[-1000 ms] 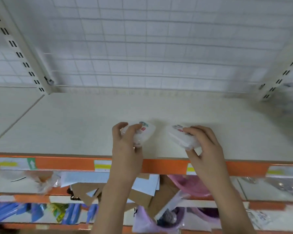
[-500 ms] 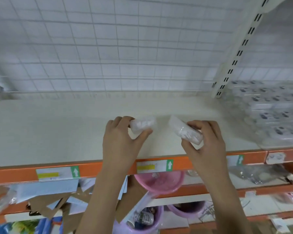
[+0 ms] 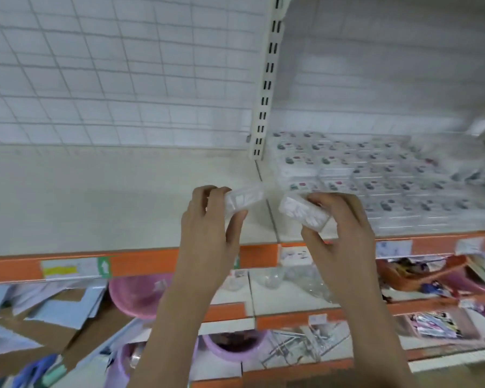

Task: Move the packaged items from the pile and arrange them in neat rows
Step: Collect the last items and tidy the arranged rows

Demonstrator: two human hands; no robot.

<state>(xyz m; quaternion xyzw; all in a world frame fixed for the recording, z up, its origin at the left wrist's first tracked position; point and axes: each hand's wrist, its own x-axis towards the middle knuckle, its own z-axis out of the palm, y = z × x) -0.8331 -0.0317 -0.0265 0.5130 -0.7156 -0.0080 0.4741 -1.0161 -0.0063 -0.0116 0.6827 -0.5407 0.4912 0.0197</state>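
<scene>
My left hand (image 3: pixel 207 222) grips a small clear packet with white contents (image 3: pixel 242 198), held above the cream shelf (image 3: pixel 95 197) near the seam between two shelf sections. My right hand (image 3: pixel 342 228) grips a second clear packet (image 3: pixel 303 211) just to the right of that seam. Rows of similar packaged items (image 3: pixel 375 175) lie flat on the right shelf section, behind and to the right of my right hand. The view is blurred at the right.
A white slotted upright (image 3: pixel 265 79) divides the wire-grid back panel (image 3: pixel 109 65) from the right section. The shelf's orange front edge (image 3: pixel 151 261) carries price labels. Lower shelves hold pink basins (image 3: pixel 140 292), cardboard-backed packs and plastic-wrapped goods.
The view has swung right, bringing the rows of packaged items closer. Both hands, each still holding a packet, have moved right along the shelf toward those rows.
</scene>
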